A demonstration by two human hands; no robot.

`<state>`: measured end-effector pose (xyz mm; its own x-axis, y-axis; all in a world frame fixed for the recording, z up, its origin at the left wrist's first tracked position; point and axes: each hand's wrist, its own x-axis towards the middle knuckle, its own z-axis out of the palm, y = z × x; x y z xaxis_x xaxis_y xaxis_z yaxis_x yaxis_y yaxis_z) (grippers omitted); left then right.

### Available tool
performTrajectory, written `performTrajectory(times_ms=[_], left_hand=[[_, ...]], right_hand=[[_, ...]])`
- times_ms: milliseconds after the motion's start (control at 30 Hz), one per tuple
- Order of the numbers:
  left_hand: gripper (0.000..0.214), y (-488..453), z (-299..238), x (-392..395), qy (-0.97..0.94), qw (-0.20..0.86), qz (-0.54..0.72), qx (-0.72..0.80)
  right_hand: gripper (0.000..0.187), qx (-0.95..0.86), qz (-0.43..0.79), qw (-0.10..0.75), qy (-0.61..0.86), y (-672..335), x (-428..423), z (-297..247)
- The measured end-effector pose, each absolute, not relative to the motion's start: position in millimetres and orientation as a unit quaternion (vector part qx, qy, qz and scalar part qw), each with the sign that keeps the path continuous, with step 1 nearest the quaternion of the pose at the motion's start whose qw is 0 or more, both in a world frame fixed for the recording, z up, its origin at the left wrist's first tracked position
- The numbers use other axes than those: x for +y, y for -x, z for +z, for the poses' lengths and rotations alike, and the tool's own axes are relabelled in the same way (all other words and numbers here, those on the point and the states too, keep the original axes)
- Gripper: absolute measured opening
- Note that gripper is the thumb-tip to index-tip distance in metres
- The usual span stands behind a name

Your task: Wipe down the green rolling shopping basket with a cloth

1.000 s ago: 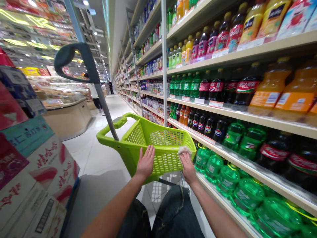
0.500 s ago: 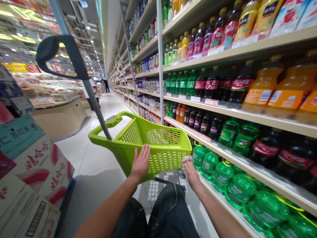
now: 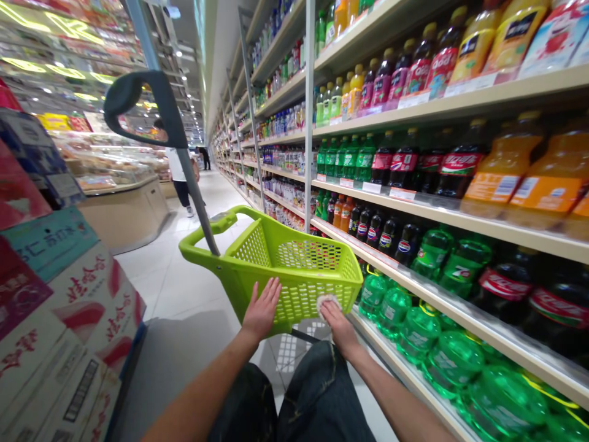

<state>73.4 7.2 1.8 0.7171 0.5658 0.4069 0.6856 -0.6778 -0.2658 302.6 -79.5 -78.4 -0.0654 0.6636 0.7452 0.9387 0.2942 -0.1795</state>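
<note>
A lime-green shopping cart (image 3: 294, 283) with perforated walls stands right in front of my knees. My left hand (image 3: 262, 310) lies flat against its near side wall, fingers stretched out and holding nothing. Under the fingers of my right hand (image 3: 338, 322) is a crumpled whitish cloth (image 3: 327, 302), pressed to the same wall closer to the cart's right end. The cart's basket shows no goods inside. Its dark grey handle (image 3: 177, 116) rises on a slanted pole at the left.
Drink shelves (image 3: 442, 209) line the right side, close to the cart; big green bottles (image 3: 416, 331) fill the bottom level. Stacked cartons (image 3: 87, 301) stand at the left. A person (image 3: 179, 172) is in the aisle beyond, near a display counter (image 3: 124, 212).
My right hand has slid the cloth leftward along the cart's wall, away from its right corner. My left hand stays on the wall. The person in the aisle shows more fully.
</note>
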Motion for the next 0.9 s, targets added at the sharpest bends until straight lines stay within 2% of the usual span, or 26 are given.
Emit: performTrajectory(times_ms=[167,367,500,600,800,900], left_hand=[[0.054,-68,-3,4,0.899,0.207,-0.173,-0.346],[0.054,-51,-7,2,0.89,0.214,-0.175,-0.363],[0.053,-43,-9,2,0.883,0.215,-0.18,-0.377],[0.051,-42,-8,1,0.88,0.213,-0.184,-0.382],[0.052,-22,-7,2,0.871,0.223,-0.178,-0.401],[0.052,-13,-8,5,0.865,0.232,-0.184,-0.405]], right_hand=[[0.048,-0.718,-0.189,0.417,0.523,-270,-49,-30],[0.043,-0.771,-0.171,0.369,0.49,-259,-53,-72],[0.049,-0.755,-0.161,0.398,0.495,-241,-44,-40],[0.047,-0.749,-0.17,0.415,0.487,-229,-28,-20],[0.041,-0.796,-0.169,0.355,0.46,-224,-32,-72],[0.044,-0.784,-0.159,0.373,0.47,-207,-25,-52]])
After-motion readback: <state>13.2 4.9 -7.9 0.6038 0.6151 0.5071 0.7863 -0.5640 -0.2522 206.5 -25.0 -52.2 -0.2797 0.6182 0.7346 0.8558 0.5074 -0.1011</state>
